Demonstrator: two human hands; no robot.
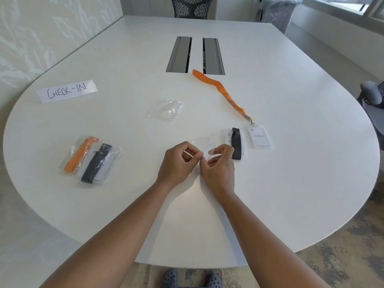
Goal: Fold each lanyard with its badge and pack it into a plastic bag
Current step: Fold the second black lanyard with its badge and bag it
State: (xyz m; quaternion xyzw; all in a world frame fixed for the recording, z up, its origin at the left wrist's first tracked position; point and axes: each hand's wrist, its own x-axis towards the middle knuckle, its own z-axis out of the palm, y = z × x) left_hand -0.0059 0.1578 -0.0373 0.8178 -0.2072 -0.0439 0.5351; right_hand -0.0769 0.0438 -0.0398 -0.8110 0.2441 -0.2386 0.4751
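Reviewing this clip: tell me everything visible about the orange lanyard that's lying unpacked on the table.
The orange lanyard is a flat fabric-looking strap lying stretched out, unfolded, on the white table. It runs diagonally from beside the right cable slot toward the person. Its near end has a small metal clip joined to a clear-sleeved white badge with faint, unreadable print. The badge lies flat, right of a folded black lanyard. Neither hand touches it.

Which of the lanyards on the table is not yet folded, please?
The orange lanyard stretched out toward the table's middle, badge attached. The black lanyard beside it is folded, and two others lie bagged.
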